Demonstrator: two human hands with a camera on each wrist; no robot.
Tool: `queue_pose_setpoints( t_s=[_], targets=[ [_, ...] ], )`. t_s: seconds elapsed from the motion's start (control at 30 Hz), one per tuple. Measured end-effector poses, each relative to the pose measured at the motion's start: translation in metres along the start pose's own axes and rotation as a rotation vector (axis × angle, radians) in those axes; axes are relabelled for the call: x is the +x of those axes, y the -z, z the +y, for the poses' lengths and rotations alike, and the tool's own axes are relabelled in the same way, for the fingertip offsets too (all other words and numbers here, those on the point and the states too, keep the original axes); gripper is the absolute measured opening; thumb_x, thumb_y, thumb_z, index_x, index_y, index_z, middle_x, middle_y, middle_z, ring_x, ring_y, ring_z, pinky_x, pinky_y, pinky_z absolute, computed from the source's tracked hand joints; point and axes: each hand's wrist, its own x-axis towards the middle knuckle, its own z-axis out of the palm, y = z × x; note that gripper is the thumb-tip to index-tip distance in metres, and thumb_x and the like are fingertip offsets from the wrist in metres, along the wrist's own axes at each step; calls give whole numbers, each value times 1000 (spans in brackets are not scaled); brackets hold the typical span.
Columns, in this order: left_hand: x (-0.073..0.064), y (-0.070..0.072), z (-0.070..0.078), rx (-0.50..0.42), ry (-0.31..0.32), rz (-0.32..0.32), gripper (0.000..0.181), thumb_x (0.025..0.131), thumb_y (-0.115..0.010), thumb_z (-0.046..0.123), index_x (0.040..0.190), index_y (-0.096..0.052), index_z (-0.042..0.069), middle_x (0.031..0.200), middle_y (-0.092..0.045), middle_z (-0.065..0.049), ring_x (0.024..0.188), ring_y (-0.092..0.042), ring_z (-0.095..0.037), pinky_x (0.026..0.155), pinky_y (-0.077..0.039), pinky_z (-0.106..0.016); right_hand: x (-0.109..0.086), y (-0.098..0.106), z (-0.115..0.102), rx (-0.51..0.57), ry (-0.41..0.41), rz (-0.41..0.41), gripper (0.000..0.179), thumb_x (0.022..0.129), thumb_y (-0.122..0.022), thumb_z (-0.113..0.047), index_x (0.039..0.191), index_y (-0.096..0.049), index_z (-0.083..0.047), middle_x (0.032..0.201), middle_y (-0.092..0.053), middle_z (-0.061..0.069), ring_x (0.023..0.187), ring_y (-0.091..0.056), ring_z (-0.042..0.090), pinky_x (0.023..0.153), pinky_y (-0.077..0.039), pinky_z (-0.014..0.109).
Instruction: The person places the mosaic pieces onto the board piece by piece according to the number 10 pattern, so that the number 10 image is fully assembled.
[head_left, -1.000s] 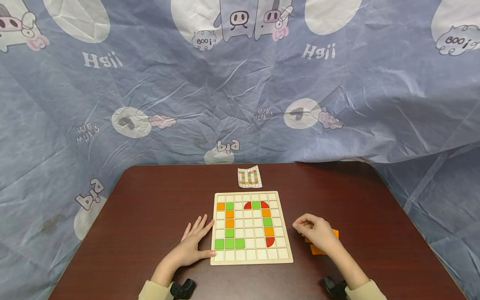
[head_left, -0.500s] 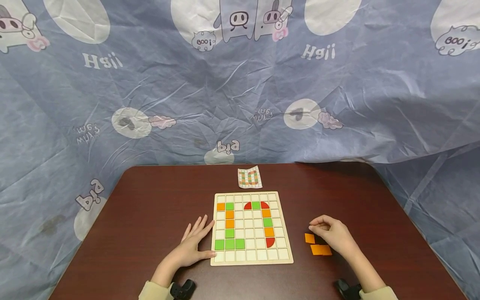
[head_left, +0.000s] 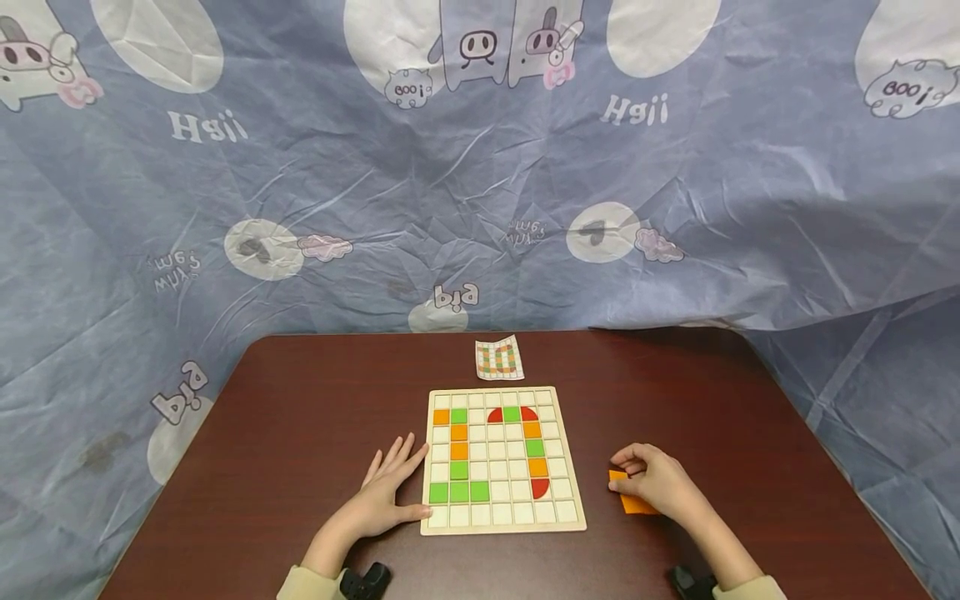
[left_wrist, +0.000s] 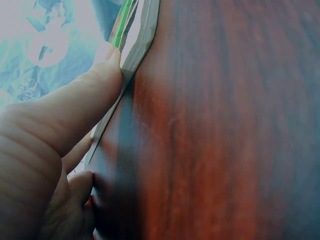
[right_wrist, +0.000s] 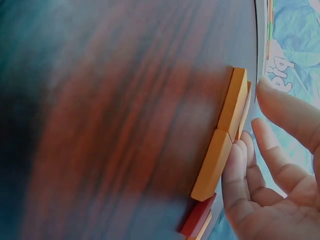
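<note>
A cream grid board [head_left: 501,517] lies on the table with green, orange and red tiles in its cells. My left hand [head_left: 386,492] is spread against its left side, thumb at the lower left edge and fingertips along the rim. In the left wrist view, the thumb [left_wrist: 95,82] touches the board's edge. My right hand [head_left: 656,479] is right of the board, low over loose orange tiles [head_left: 637,505]. In the right wrist view, its thumb and index finger stand apart with no tile between them, and other fingertips lie right beside the orange tiles [right_wrist: 232,100].
A small printed pattern card [head_left: 498,358] lies behind the board on the dark wooden table [head_left: 337,400]. A red piece [right_wrist: 200,217] shows near the orange tiles in the right wrist view. A printed blue cloth [head_left: 375,192] hangs behind the table.
My right hand first moved right, away from the board's side, then came down and slightly left over the loose orange tiles, covering part of them. My left hand has stayed at the board.
</note>
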Motion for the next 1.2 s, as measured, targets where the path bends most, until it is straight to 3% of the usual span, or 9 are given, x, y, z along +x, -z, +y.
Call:
queue_pose_setpoints(
  t_s=[0.3, 0.57, 0.9, 1.2],
  targets=[
    [-2, 0, 0, -7, -5, 3, 93, 83, -76, 42, 157, -27, 15, 166, -9, -16, 153, -1, -38, 119, 4, -61, -1, -5, -3, -70, 50, 26, 30, 70, -88, -14, 93, -70, -8, 90, -60, 2, 80, -55, 13, 66, -47, 21],
    [-3, 1, 3, -13, -11, -8, 92, 84, -76, 40, 157, -27, 13, 165, -8, -17, 153, -1, -40, 119, 4, -62, 1, -6, -2, -87, 58, 25, 30, 68, -89, -15, 89, -69, -10, 85, -59, -2, 77, -53, 12, 64, -45, 22],
    [-1, 1, 3, -4, -4, -4, 93, 83, -76, 42, 157, -27, 14, 165, -8, -17, 153, -1, -39, 119, 4, -62, 1, -5, 0, 8, -4, -13, 32, 69, -89, -15, 90, -66, -9, 81, -59, 0, 73, -52, 14, 61, -44, 23],
    [-1, 0, 2, 7, -16, -6, 93, 84, -76, 43, 157, -27, 13, 165, -8, -18, 153, -1, -40, 119, 4, -63, -1, -5, -1, 181, 101, -96, 25, 77, -84, -14, 92, -66, -5, 81, -63, 2, 68, -58, 10, 59, -50, 20]
  ],
)
